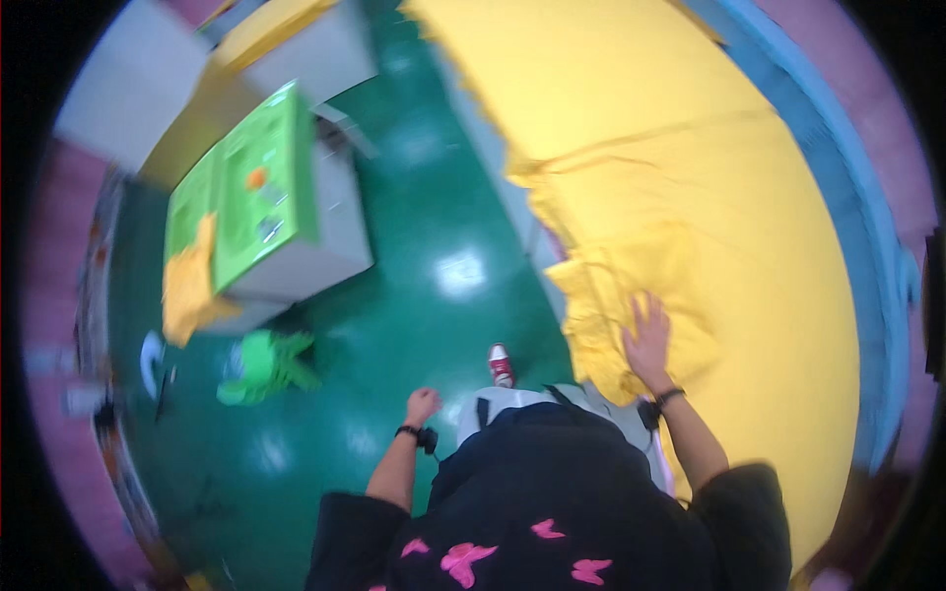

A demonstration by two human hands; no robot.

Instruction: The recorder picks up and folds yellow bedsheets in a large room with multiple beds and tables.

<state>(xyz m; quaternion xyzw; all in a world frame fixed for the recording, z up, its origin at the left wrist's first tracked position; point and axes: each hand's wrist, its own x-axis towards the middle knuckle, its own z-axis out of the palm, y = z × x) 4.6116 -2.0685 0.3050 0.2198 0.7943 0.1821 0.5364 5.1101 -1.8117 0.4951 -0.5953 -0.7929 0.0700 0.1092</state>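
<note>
My right hand (647, 345) lies flat on a bunched, wrinkled part of a yellow cloth cover (788, 286), its fingers spread and pointing away from me. This cover spreads over a long, low raised surface on my right, with a ruffled edge hanging along its left side. My left hand (424, 406) hangs over the green floor, apart from everything, its fingers curled in and no object showing in them. Each wrist wears a dark band with a small black device.
On the left stands a white cabinet with a green tray-like top (232, 187); an orange cloth (192, 286) drapes over its corner. A small green chair (264, 366) sits on the green floor (414, 227) nearby. A blue padded edge (838, 167) runs along the far right. My red shoe (501, 364) shows below.
</note>
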